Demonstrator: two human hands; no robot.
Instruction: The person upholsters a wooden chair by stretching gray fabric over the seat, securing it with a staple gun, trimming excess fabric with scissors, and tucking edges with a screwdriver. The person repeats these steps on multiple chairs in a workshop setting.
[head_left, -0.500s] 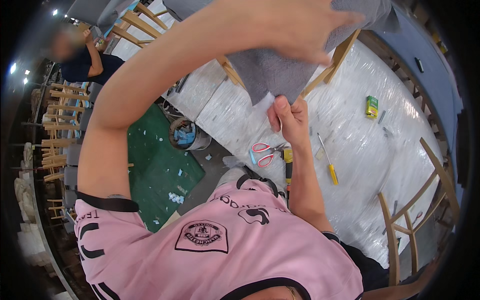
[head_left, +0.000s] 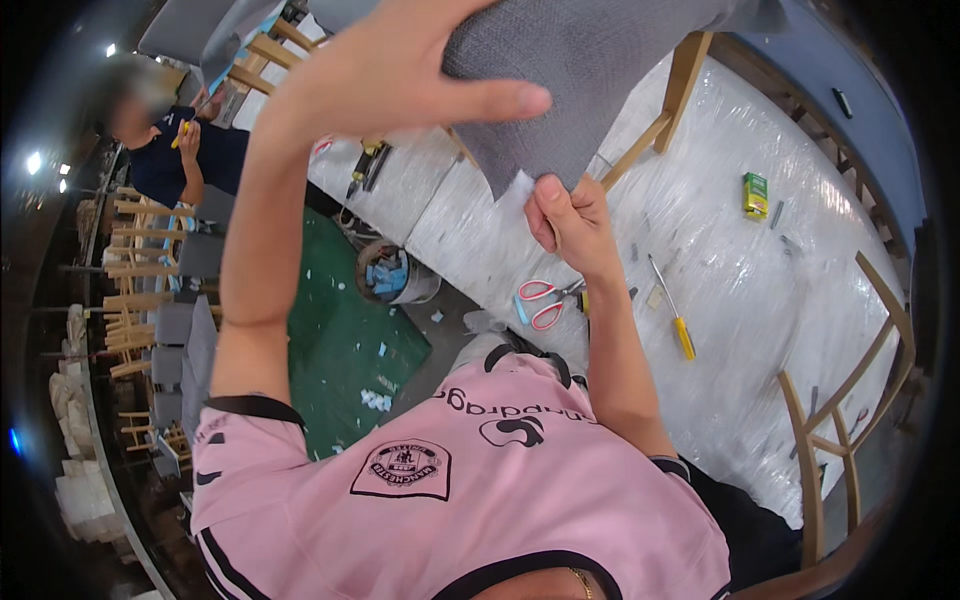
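Observation:
Grey upholstery fabric (head_left: 555, 110) covers a seat with wooden chair legs (head_left: 683, 95), standing on the plastic-wrapped table. Its pointed lower corner shows a bit of white wadding (head_left: 519, 185). At that corner my right hand (head_left: 572, 222) is closed, thumb against the bent fingers, pinching the fabric's edge. My left hand (head_left: 400, 85) is at the fabric's left side, flat with the thumb stretched out across it; the tips of its other fingers are cut off by the upper edge. Whether the left palm presses on the cloth, I cannot tell.
Red-handled scissors (head_left: 543, 303), a yellow-handled screwdriver (head_left: 684, 338) and a green-yellow box (head_left: 755, 196) lie on the wrapped table (head_left: 730, 275). A scrap bucket (head_left: 420, 287) stands at its edge. A chair frame (head_left: 812, 450) is at right; a co-worker (head_left: 195, 150) works at far left.
My left hand has swept left off the middle of the fabric, uncovering more of it. My right hand keeps its pinch at the corner. The view has shifted slightly.

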